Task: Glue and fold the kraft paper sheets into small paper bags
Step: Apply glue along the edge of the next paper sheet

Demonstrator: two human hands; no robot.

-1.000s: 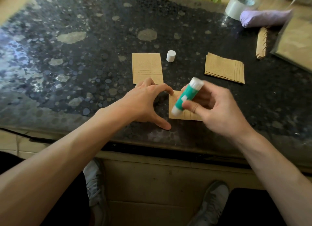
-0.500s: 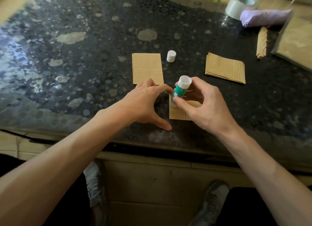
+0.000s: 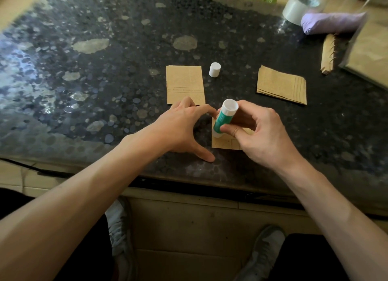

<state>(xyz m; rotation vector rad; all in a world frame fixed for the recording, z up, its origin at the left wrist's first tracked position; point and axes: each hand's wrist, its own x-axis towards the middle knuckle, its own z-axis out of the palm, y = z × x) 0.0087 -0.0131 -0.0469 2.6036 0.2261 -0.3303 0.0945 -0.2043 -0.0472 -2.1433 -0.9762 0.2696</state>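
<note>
While the right hand point(image 3: 262, 134) pinched the green-and-white glue stick point(image 3: 223, 119) upright, tip on the left edge of the brown kraft sheet point(image 3: 222, 143), the spread left hand point(image 3: 178, 129) braced alongside.

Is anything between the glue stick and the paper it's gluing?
Nothing visible is. The right hand holds the glue stick with its tip down on the paper. The left hand rests at the paper's left edge, beside the tip and not under it.

forearms point(image 3: 88, 196) were bare up to the frame edge; black trousers point(image 3: 310, 257) on both legs; grey-and-white sneakers point(image 3: 266, 247) on both feet
</note>
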